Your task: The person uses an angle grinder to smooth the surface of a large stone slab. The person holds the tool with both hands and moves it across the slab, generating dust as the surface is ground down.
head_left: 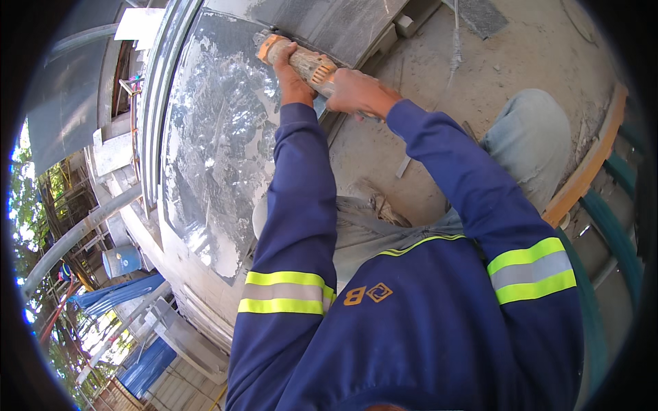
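A dusty orange angle grinder lies slantwise across the edge of the stone slabs, its head toward the upper left. My left hand is closed round the front of its body, thumb up along the side. My right hand wraps the rear end, near the vents. Under the grinder's head is a dark grey slab, streaked with pale dust and wet-looking, shiny patches. Another grey slab adjoins it at the top. The grinder's disc is hidden from sight.
Dusty concrete floor lies to the right, with a hanging cord above it. My bent knee is beside a curved wooden board and teal bars. Beyond the left edge are a curved pipe and a blue bucket.
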`<state>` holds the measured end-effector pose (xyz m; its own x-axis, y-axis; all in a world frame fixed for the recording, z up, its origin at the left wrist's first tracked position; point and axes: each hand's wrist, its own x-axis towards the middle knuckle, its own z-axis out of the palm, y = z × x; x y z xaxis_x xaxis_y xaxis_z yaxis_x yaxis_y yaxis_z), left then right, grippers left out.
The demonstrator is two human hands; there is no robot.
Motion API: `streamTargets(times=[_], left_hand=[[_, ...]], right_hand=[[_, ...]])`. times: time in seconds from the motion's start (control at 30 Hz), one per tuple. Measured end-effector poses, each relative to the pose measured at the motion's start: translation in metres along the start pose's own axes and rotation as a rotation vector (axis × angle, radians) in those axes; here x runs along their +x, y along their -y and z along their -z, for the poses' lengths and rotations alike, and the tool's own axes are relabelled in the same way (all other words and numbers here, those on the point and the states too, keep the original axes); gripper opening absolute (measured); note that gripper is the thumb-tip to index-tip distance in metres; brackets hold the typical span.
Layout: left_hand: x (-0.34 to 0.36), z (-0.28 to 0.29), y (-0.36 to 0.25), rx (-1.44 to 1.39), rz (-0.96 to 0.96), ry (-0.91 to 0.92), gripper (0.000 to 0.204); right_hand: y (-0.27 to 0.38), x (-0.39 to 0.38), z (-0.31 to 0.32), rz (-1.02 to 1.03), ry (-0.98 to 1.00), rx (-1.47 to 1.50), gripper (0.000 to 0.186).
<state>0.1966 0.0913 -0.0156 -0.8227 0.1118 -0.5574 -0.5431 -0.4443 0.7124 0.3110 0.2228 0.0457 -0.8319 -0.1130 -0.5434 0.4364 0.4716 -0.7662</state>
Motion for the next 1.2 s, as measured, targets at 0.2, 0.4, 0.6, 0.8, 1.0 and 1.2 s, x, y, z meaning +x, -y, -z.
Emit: streamTargets(times=[0.2, 0.4, 0.6, 0.8, 1.0, 1.2], left_hand=[[-0.009, 0.000, 0.001, -0.034, 0.041, 0.000, 0.043], [-0.024, -0.010, 0.009, -0.021, -0.030, 0.004, 0.043], [-0.022, -0.007, 0.006, -0.019, 0.038, -0.023, 0.053], [-0.011, -0.001, -0.003, -0.056, 0.066, -0.075, 0.051], [-0.021, -0.010, -0.001, -0.019, 0.076, -0.025, 0.050], [-0.031, -0.016, -0.003, -0.038, 0.087, -0.033, 0.048]], right_hand=[[0.000, -0.010, -0.001, -0.013, -0.008, -0.011, 0.036], [0.003, -0.029, 0.008, -0.050, 0.003, -0.009, 0.035], [0.002, -0.022, 0.006, -0.055, -0.010, 0.028, 0.035], [0.013, -0.013, 0.007, -0.074, -0.003, 0.028, 0.036], [0.017, -0.025, 0.014, -0.086, -0.007, 0.010, 0.039], [0.025, -0.036, 0.018, -0.102, -0.006, 0.030, 0.040]])
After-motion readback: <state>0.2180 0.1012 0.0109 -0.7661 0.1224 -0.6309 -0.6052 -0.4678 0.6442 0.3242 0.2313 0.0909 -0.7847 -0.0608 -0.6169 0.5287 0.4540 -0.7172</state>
